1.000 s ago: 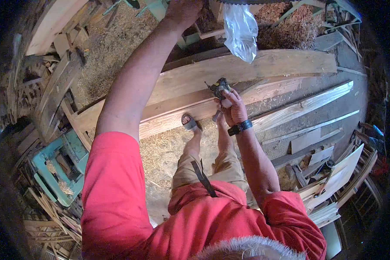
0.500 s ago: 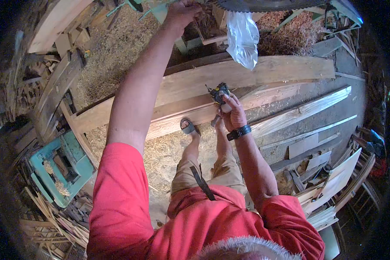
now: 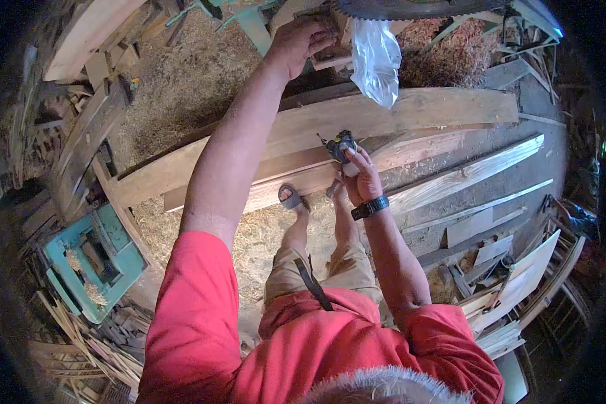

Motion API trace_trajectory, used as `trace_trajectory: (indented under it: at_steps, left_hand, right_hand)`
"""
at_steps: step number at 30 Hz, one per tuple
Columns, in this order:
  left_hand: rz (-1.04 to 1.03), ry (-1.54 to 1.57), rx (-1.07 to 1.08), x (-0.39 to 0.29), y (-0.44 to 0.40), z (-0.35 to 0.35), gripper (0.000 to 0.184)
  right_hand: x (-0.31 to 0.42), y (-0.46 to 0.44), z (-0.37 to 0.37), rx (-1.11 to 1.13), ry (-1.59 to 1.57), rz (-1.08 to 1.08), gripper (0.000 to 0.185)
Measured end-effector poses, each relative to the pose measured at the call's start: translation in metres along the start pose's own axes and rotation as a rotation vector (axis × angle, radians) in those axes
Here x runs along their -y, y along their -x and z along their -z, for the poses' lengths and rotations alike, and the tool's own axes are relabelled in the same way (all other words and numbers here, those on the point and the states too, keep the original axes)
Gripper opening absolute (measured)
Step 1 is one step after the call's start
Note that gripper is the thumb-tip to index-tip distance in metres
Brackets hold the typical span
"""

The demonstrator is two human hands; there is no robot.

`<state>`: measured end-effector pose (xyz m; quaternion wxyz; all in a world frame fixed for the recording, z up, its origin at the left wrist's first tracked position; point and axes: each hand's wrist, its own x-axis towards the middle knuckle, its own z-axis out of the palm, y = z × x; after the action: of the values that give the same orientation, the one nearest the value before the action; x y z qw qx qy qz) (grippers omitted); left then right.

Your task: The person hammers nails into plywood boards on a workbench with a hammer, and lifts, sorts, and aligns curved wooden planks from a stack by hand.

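Observation:
My right hand [image 3: 362, 176], with a black watch [image 3: 370, 207] at the wrist, is closed around a small dark device with yellow trim and a pale lower part [image 3: 341, 147]; its exact kind is unclear. It sits above long boards. My left hand [image 3: 304, 44] is stretched far forward, fingers curled beside wooden parts left of a hanging clear plastic bag [image 3: 376, 64]. Whatever those fingers may pinch is too small or hidden to make out. A wide, curved-looking plank [image 3: 424, 108] runs across in front of my feet, with a narrower board [image 3: 266, 192] along its near side.
A large toothed saw blade [image 3: 411, 8] is at the top, near the bag and my left hand. Green machine parts [image 3: 252, 30] stand left of it. A teal machine frame [image 3: 124, 269] is at the left. More boards [image 3: 468, 175] lie right; shavings [image 3: 209, 236] cover the floor.
My left hand has moved right and slightly nearer, toward the bag, and its fingers now show more. My right hand and the dark device have hardly moved.

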<state>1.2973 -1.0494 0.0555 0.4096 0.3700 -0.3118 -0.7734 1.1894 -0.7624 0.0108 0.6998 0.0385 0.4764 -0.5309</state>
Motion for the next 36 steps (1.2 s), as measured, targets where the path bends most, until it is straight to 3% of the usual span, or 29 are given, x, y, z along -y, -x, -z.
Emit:
trace_trajectory:
  at_steps: [22,29,31,36]
  left_hand:
    - [0.037,0.240,-0.013,0.002,0.002,0.008,0.047]
    - [0.003,0.302,-0.098,-0.008,0.021,0.011,0.036]
    - [0.037,0.362,-0.168,-0.003,0.030,0.032,0.027]
    - [0.136,0.397,-0.194,0.018,0.078,0.060,0.026]
  right_hand:
    - [0.013,0.006,-0.020,0.031,-0.106,0.050,0.025]
    - [0.022,0.006,-0.045,0.068,-0.142,0.088,0.028]
    - [0.030,0.007,-0.060,0.086,-0.142,0.087,0.027]
    - [0.053,-0.015,-0.109,0.121,-0.200,0.093,0.023]
